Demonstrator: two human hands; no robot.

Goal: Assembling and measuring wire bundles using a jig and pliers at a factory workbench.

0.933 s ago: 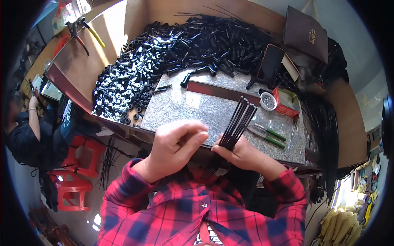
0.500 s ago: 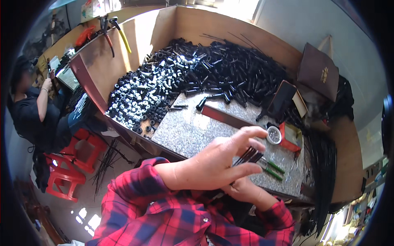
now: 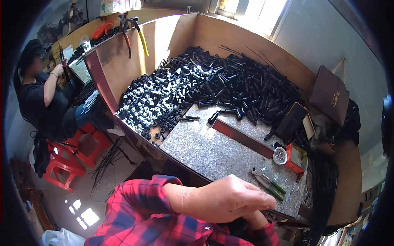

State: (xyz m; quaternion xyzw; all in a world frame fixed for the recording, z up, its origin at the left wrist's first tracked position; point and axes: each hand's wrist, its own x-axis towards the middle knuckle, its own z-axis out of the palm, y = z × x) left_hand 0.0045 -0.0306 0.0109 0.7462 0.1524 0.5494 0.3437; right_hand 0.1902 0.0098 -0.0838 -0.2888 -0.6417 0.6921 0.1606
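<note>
In front of my plaid shirt, my left hand (image 3: 232, 199) is closed, its fingers curled together with the back of the hand facing up. What it grips is hidden beneath it. Under it sits my right hand (image 3: 255, 219), mostly covered; only its wrist side shows, not its fingers. Pliers with green handles (image 3: 269, 184) lie on the speckled stone slab (image 3: 193, 143), just beyond my hands. Farther off are a white cup (image 3: 280, 156) of tiny bits, a red box (image 3: 295, 159) and a long dark-red bar (image 3: 242, 138).
Black tubular parts (image 3: 246, 90) and rings (image 3: 156, 98) heap against the wooden walls. Two pincers (image 3: 140, 37) hang on the left wall. A phone-like dark slab (image 3: 292, 120) and long black rods (image 3: 324, 176) are at right. A co-worker (image 3: 43, 94) sits left, by red stools (image 3: 61, 164).
My left hand has closed and drawn down toward me; its fingers were apart around thin black rods, which no longer show. The view has shifted, so the bench appears farther right and lower.
</note>
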